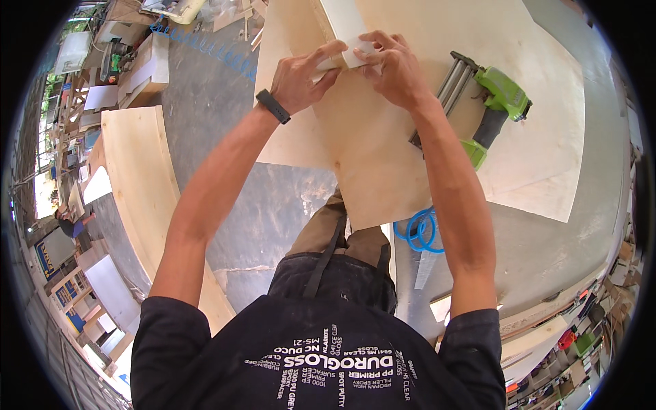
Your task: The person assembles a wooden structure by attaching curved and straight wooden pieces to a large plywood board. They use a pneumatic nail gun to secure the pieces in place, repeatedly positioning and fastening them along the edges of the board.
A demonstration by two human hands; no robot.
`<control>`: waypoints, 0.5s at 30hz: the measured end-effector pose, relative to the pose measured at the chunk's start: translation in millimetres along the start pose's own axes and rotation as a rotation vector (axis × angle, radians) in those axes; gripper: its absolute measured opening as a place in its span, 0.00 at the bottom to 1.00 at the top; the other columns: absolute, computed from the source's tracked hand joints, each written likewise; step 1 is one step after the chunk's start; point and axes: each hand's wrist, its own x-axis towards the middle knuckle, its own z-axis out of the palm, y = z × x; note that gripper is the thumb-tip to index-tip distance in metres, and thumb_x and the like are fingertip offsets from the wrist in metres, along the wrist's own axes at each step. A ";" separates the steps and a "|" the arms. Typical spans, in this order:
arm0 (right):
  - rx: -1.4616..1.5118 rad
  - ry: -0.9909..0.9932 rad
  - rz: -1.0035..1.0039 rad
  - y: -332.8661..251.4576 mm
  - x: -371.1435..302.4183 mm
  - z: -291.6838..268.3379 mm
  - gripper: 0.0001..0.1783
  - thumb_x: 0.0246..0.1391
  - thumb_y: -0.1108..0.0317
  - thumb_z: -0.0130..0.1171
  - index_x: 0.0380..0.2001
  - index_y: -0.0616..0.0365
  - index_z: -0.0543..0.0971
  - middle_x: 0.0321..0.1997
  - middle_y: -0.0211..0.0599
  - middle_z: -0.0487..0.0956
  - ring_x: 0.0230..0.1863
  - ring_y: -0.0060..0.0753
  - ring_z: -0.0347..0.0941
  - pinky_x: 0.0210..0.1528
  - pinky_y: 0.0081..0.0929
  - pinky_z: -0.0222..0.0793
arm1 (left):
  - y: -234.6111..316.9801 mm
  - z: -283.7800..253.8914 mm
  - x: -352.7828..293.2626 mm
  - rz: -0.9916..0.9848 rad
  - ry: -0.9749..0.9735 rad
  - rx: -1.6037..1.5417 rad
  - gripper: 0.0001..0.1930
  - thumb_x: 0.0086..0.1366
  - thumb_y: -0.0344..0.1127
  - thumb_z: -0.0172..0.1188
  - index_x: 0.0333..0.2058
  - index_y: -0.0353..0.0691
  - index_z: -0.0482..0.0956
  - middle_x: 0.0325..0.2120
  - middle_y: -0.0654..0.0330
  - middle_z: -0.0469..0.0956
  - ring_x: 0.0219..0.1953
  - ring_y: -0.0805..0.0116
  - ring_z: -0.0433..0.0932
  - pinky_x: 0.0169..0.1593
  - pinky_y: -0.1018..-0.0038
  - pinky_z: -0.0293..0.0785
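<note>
At the top middle, my left hand (305, 74) closes its fingers and thumb on the near end of a long pale strip (344, 20) with a white upper face. From the other side, my right hand (394, 68) pinches the same end with bent fingers. The strip stands on a light plywood sheet (383, 174) and runs away from me. My fingers partly cover its end, so its exact shape is hidden. To the right of my right forearm, a green and black nail gun (495, 102) lies on the plywood, touched by neither hand.
A coiled blue air hose (422, 231) hangs below the sheet's near edge. Another blue coiled hose (205, 51) lies on the grey floor at upper left. A long wooden board (140, 171) stands at left. Shelves and cluttered timber line both sides. Another person (68, 222) is far left.
</note>
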 end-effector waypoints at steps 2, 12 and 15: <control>-0.018 -0.008 0.016 -4.8 -7.6 -8.6 0.17 0.52 0.70 0.70 0.46 0.60 0.89 0.59 0.38 0.82 0.56 0.52 0.75 0.60 0.40 0.75 | -0.4 3.5 1.4 0.010 0.000 -0.016 0.28 0.62 0.31 0.72 0.61 0.50 0.78 0.45 0.57 0.88 0.40 0.56 0.89 0.42 0.68 0.86; -0.231 0.630 1.095 -69.3 -136.1 -95.1 0.35 0.55 0.50 0.74 0.54 0.68 0.75 0.50 0.47 0.78 0.47 0.45 0.79 0.53 0.40 0.74 | 4.2 -1.4 2.5 0.038 0.035 -0.015 0.22 0.64 0.29 0.66 0.57 0.48 0.78 0.40 0.56 0.88 0.38 0.54 0.88 0.40 0.63 0.85; -0.224 0.427 1.201 -49.9 -135.5 -101.0 0.35 0.50 0.49 0.75 0.50 0.66 0.77 0.47 0.52 0.84 0.52 0.53 0.81 0.57 0.43 0.73 | 3.3 -0.4 3.4 0.023 0.040 -0.007 0.22 0.63 0.29 0.66 0.57 0.49 0.78 0.33 0.57 0.83 0.30 0.53 0.84 0.36 0.61 0.83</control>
